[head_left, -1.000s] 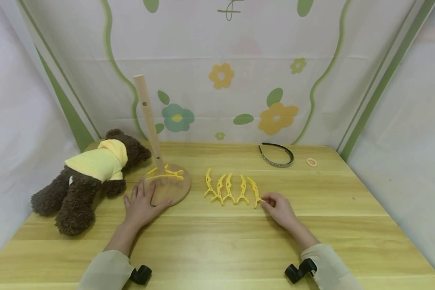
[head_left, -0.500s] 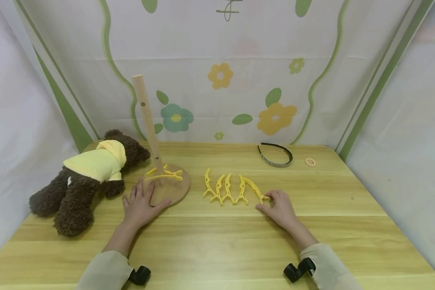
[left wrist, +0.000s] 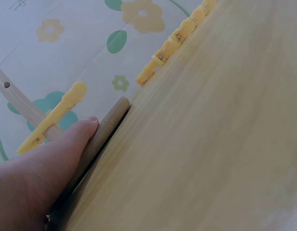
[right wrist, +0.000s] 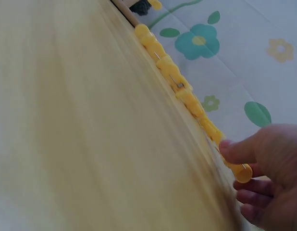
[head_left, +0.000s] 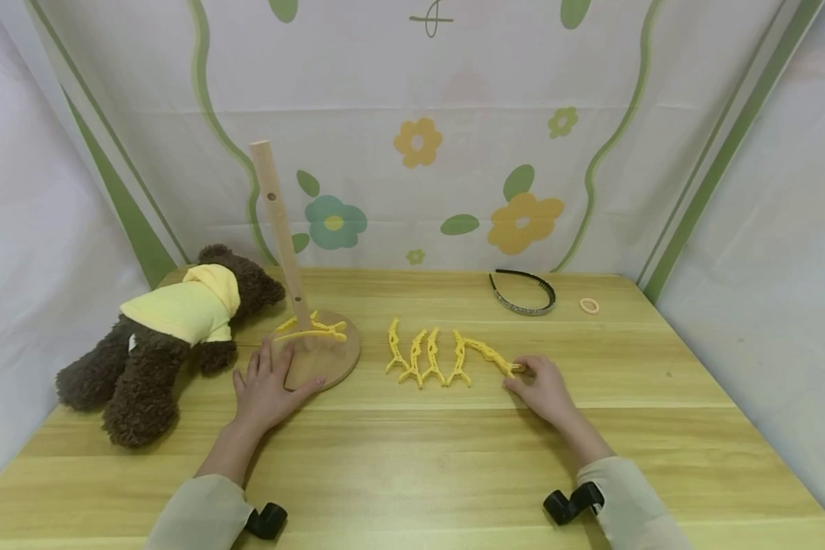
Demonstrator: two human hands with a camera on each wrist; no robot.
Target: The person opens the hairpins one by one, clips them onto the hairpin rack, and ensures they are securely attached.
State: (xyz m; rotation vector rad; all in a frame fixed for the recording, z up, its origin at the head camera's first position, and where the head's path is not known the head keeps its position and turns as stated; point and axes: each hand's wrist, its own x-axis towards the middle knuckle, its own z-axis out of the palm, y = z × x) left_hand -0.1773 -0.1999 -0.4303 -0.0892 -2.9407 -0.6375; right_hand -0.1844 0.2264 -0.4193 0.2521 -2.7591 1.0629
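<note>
My right hand [head_left: 543, 388] pinches the forked end of a yellow alligator hair clip [head_left: 490, 352] between thumb and fingers, low over the table. The clip slants, its far tip near the top of a neighbouring clip. Several more yellow hair clips [head_left: 432, 357] lie in a row to its left. In the right wrist view the held clip's rounded end [right wrist: 242, 173] shows between thumb and fingers. My left hand [head_left: 266, 393] rests spread on the round wooden base [head_left: 326, 367] of a stand with an upright post [head_left: 279, 233]. Yellow clips [head_left: 315, 334] lie on that base around the post's foot.
A brown teddy bear [head_left: 182, 313] in a yellow hoodie lies left of the stand. A black glittery headband [head_left: 532, 310] and a small pale ring [head_left: 589, 305] lie at the back right. A flowered cloth [head_left: 378, 92] hangs behind the wooden table [head_left: 419, 473].
The right hand has taken hold of the rightmost clip and swung its forked end to the right, so the clip now lies more slanted. The left hand has stayed on the base.
</note>
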